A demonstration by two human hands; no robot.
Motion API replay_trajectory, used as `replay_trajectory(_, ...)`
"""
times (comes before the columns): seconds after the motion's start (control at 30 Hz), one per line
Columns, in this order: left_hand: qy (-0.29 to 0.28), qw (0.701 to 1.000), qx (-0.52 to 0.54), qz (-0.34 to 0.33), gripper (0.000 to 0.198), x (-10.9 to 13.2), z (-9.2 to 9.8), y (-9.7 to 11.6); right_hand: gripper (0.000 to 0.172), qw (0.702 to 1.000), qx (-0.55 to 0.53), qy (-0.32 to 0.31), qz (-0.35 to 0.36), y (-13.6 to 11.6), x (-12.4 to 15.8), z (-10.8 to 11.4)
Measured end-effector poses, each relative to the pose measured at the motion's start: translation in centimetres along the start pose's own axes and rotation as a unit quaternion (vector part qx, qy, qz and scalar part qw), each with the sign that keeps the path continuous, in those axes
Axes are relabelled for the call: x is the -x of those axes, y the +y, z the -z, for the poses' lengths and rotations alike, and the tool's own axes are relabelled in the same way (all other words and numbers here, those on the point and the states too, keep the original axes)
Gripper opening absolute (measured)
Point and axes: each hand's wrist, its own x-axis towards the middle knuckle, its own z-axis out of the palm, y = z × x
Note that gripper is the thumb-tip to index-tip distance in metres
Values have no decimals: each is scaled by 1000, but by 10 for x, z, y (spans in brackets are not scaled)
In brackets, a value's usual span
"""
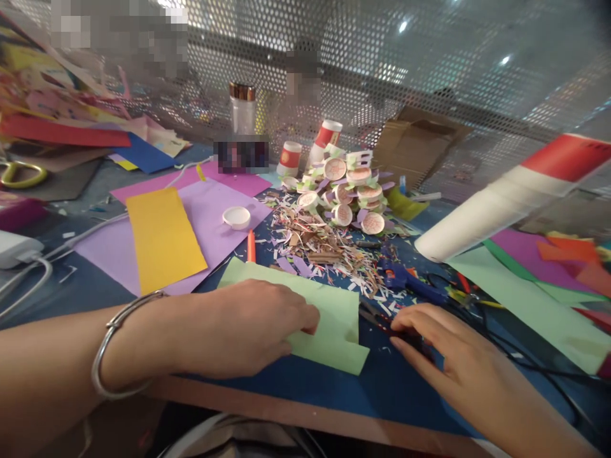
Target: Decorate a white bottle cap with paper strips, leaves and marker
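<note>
Left hand palm-down on green paper, grip unclear, right hand grasping scissors

Matt green paper, metal scissors, glossy metal bangle, rough brown cardboard, smooth see-through jar

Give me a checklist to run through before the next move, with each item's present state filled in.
1. Left hand on the green paper: ok.
2. Right hand at the scissors: ok, fingers around the handles; firmness of grip, cannot tell.
3. Scissors clear of the paper: cannot tell, tips close to its right edge.
4. Paper's right edge straight: not ok, it steps outward near the bottom.
5. Glue gun off the paper: ok.
6. Table free of scraps: not ok.
</note>
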Motion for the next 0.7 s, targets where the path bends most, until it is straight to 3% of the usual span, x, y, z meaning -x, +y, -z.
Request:
replay_trajectory(0.17, 6, 999, -4, -37, 12, -9, -6, 6, 8, 1000, 5, -11, -7, 3, 3, -1)
replay_trajectory(0.43, 31, 996, 54, -69, 5, -18, -14, -1, 7, 998, -27, 52, -17, -4, 24, 1)
replay_trajectory(0.57, 36, 992, 104, -67, 4, -21, -13, -4, 8, 997, -14, 72, -9, -5, 41, -4)
replay_trajectory(0.7, 45, 992, 91, -69, 16, -22, -16, -5, 9, 997, -15, 69, -17, -8, 57, -8)
